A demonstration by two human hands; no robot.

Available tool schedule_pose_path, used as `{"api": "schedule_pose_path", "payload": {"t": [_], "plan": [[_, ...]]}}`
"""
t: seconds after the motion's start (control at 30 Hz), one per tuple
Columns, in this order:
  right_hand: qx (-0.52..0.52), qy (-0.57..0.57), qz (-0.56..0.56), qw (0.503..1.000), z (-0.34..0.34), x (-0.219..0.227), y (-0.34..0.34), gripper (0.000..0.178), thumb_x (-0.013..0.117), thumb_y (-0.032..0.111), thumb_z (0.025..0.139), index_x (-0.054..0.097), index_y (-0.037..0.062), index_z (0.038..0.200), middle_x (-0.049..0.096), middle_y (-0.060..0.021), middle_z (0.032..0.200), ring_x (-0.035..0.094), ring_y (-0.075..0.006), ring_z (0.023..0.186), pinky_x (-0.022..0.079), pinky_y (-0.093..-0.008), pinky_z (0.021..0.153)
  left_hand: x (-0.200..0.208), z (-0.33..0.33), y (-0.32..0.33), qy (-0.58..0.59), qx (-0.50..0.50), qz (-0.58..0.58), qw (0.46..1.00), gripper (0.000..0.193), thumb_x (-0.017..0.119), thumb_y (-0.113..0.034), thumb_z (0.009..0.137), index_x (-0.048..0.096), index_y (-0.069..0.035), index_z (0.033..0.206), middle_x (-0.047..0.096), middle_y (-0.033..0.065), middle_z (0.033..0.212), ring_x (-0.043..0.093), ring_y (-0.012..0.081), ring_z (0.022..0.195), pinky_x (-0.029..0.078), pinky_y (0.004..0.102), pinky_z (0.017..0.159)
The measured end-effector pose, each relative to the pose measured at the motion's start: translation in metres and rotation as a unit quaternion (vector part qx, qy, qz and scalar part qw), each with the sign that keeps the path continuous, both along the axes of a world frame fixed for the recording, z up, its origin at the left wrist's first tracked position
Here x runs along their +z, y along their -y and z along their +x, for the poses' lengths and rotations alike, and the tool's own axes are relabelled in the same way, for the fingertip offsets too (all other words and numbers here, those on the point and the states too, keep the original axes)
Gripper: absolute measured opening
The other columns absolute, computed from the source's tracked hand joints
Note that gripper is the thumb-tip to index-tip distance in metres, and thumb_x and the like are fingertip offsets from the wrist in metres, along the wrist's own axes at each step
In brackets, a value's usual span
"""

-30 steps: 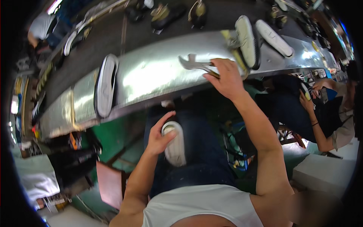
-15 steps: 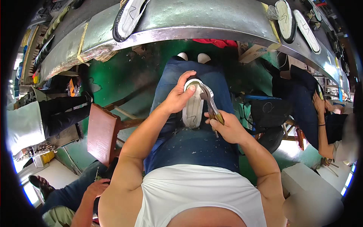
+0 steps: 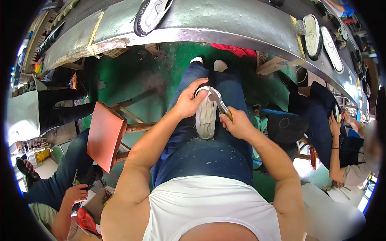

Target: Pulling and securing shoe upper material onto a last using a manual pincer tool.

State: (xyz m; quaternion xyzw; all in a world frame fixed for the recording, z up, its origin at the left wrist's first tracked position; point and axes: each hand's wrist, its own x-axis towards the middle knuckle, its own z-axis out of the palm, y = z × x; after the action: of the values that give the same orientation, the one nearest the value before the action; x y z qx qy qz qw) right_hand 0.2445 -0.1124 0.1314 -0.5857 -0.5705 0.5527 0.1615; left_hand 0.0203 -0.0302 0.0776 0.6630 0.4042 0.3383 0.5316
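A shoe (image 3: pixel 206 120) lies on my lap with its pale underside up, a wavy line drawn on it. My left hand (image 3: pixel 189 100) is closed round its far end, thumb pressed on the underside and fingers over the edge. In my right hand (image 3: pixel 239 123) is a pair of lasting pincers (image 3: pixel 219 102), metal with a yellowish handle. Their curved head reaches over the shoe's far right rim, close to my left thumb. Whether the jaws bite the edge cannot be made out.
A metal-topped bench (image 3: pixel 225 24) curves across the far side, with a sole-up shoe (image 3: pixel 150 18) and others at right. A brown-red stool (image 3: pixel 106 136) stands on my left. Seated co-workers are at both sides, one with a hand (image 3: pixel 76 193) at lower left. Red cloth (image 3: pixel 233 50) lies beneath the bench.
The pincers' head has swung left toward the shoe's far end, and my right hand has shifted slightly up. My left hand keeps its hold. The whole view has turned a little.
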Motion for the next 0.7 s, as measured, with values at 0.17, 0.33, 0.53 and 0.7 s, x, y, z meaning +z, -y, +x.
{"api": "schedule_pose_path", "payload": {"t": [0.17, 0.33, 0.53, 0.7], "plan": [[-0.067, 0.048, 0.156, 0.984, -0.020, -0.044, 0.006, 0.025, 0.063, 0.020, 0.096, 0.061, -0.0015, 0.109, 0.068, -0.0240, 0.090, 0.066, -0.0450, 0.087, 0.052, -0.0485, 0.076, -0.002, -0.007, -0.012, 0.011, -0.022, -0.027, 0.999, 0.043, 0.058, -0.012, 0.100, 0.051, -0.004, 0.142, 0.054, 0.0093, 0.142, 0.050, 0.0177, 0.129, 0.038, 0.0326, 0.109], [-0.035, 0.069, 0.156, 0.985, -0.012, -0.016, 0.016, 0.023, 0.062, 0.016, 0.095, 0.058, -0.0034, 0.107, 0.067, -0.0263, 0.092, 0.065, -0.0455, 0.087, 0.051, -0.0507, 0.076, 0.010, -0.017, -0.014, 0.056, -0.091, -0.094, 0.990, 0.050, 0.059, -0.003, 0.097, 0.047, -0.007, 0.146, 0.053, 0.0061, 0.142, 0.048, 0.0157, 0.129, 0.037, 0.0316, 0.110], [0.031, 0.156, 0.102, 0.982, -0.003, 0.034, 0.037, 0.022, 0.061, 0.012, 0.094, 0.055, -0.0046, 0.108, 0.065, -0.0293, 0.095, 0.063, -0.0488, 0.090, 0.050, -0.0516, 0.078, 0.045, -0.002, 0.014, 0.156, -0.031, -0.296, 0.942, 0.054, 0.063, -0.003, 0.095, 0.048, -0.010, 0.147, 0.056, 0.0012, 0.131, 0.052, 0.0113, 0.118, 0.041, 0.0296, 0.104], [0.049, 0.038, 0.036, 0.997, 0.019, 0.052, 0.039, 0.020, 0.064, 0.009, 0.092, 0.058, -0.0025, 0.107, 0.067, -0.0250, 0.099, 0.066, -0.0436, 0.090, 0.052, -0.0464, 0.079, 0.044, 0.006, 0.025, 0.118, 0.018, -0.141, 0.983, 0.057, 0.068, -0.006, 0.093, 0.046, -0.003, 0.145, 0.056, 0.0074, 0.134, 0.055, 0.0154, 0.119, 0.042, 0.0306, 0.104]]}}
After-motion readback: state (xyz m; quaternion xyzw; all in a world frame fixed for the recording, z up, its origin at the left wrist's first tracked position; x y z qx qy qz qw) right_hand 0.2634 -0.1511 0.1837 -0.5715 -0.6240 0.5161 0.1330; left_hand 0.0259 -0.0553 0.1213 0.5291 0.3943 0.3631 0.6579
